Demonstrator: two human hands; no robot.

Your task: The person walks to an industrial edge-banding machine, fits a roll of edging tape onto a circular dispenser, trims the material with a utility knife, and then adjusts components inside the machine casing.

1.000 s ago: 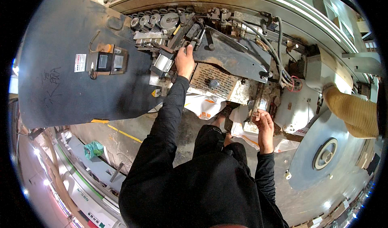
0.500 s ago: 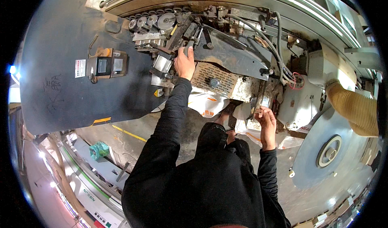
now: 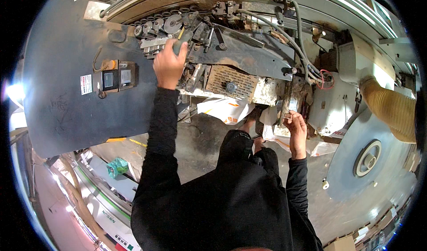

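Note:
In the head view my left hand (image 3: 169, 68) is closed around a dark grip-like handle (image 3: 181, 47) at the machine's mechanism, beside the row of round rollers (image 3: 172, 24). Just right of that hand is a small metal cylinder assembly (image 3: 195, 75), partly hidden by my fingers. Lower and farther right, my right hand (image 3: 297, 133) has its thumb and fingertips pinched together beside an upright metal bracket (image 3: 287, 102). Whatever is between those fingertips is too small to name.
A dark flat panel (image 3: 58, 99) carrying a small control box (image 3: 118, 76) lies at left. Right of centre are a perforated plate with a knob (image 3: 231, 87) and grey hoses (image 3: 297, 50). A ribbed yellow duct (image 3: 387, 108) and large pale disc (image 3: 338, 171) stand at right.
My left hand and the handle in it have swung left, toward the rollers, uncovering the metalwork beside the perforated plate. The dark panel has shifted left too. My right hand stays pinched by the bracket.

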